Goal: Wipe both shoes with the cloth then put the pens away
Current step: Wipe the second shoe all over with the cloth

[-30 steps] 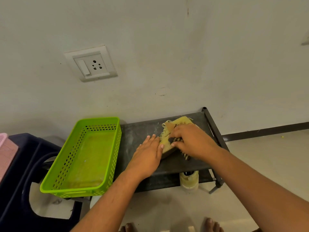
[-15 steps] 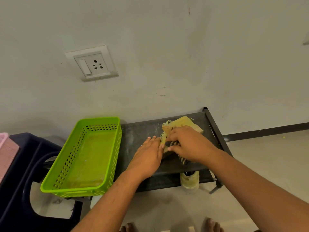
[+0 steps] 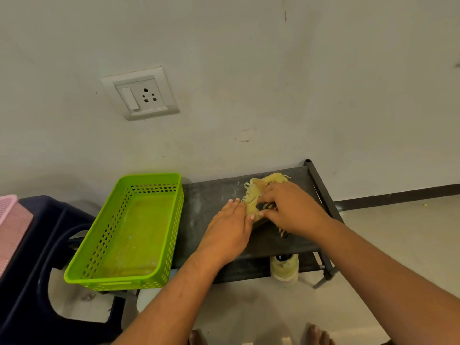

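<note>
basket (image 3: 177, 221) left of rack (image 3: 211, 195); right hand (image 3: 291, 210) grips cloth (image 3: 273, 178)

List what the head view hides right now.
Head view:
1. Under the right hand, a dark striped item: mostly covered, identity unclear.
2. On the lower level, a pale shoe: rack top hides most; no second shoe visible.
3. Left edge, a pink basket: cut off.
</note>
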